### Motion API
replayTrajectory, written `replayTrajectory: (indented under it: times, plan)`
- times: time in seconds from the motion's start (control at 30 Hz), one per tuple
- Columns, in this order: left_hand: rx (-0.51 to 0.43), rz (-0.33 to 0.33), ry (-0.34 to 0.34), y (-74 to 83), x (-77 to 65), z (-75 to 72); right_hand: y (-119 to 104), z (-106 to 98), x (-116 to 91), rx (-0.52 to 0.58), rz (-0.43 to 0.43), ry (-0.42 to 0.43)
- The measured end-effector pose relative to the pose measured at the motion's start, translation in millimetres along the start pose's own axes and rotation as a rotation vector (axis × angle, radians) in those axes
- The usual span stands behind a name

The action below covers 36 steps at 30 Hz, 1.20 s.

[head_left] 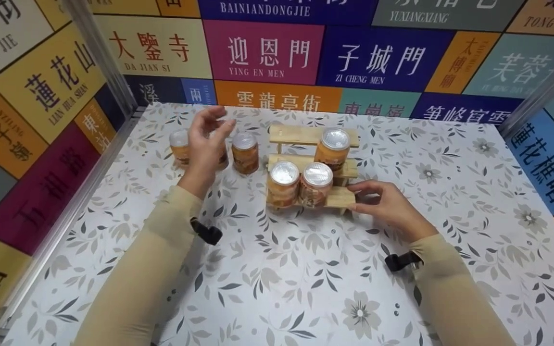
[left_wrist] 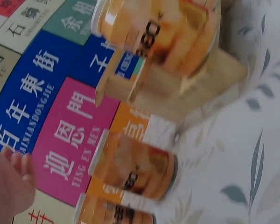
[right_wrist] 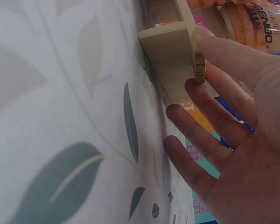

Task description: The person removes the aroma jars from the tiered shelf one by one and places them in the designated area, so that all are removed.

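My left hand [head_left: 206,144] is raised over the cans at the left, fingers loosely bent, with nothing in it. Partly behind it are a can [head_left: 179,148] with orange contents and a silver lid, and another mostly hidden one; a third can [head_left: 245,156] stands to its right. A stepped wooden rack [head_left: 339,196] bears two cans side by side on its lowest step, the left can [head_left: 283,185] and the right can [head_left: 315,185], and one can [head_left: 333,149] higher up. My right hand [head_left: 387,204] pinches the right end of the lowest step between thumb and index finger [right_wrist: 228,88], other fingers spread.
A white tablecloth [head_left: 277,278] printed with leaves and flowers covers the table. Panels of coloured signs [head_left: 265,53] rise behind it and at both sides. A black strap [head_left: 206,231] is on the left wrist, another black strap [head_left: 402,261] on the right.
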<state>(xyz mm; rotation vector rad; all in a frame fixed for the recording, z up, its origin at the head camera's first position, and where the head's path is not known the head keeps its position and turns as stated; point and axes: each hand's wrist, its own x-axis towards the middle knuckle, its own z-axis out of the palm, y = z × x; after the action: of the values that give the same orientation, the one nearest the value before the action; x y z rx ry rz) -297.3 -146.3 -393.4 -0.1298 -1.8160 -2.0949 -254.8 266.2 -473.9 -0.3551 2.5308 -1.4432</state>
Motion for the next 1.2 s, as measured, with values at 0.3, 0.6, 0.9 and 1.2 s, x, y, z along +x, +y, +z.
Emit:
replayTrajectory:
  times: [0.3,0.6,0.9,1.2]
  plan:
    - [0.123,-0.096,-0.361,7.9,-14.7,48.5,-1,-3,-5,-0.018,0.022,0.007]
    - [0.274,-0.095,-0.487,8.3,-20.8,87.2,0,-5,-7,-0.015,0.018,0.015]
    - [0.414,-0.069,-0.515,3.4,-21.7,110.4,1,-2,-6,0.006,0.049,0.026]
    - [0.521,-0.018,-0.526,2.5,-15.5,119.6,-2,0,-3,0.005,0.025,0.018]
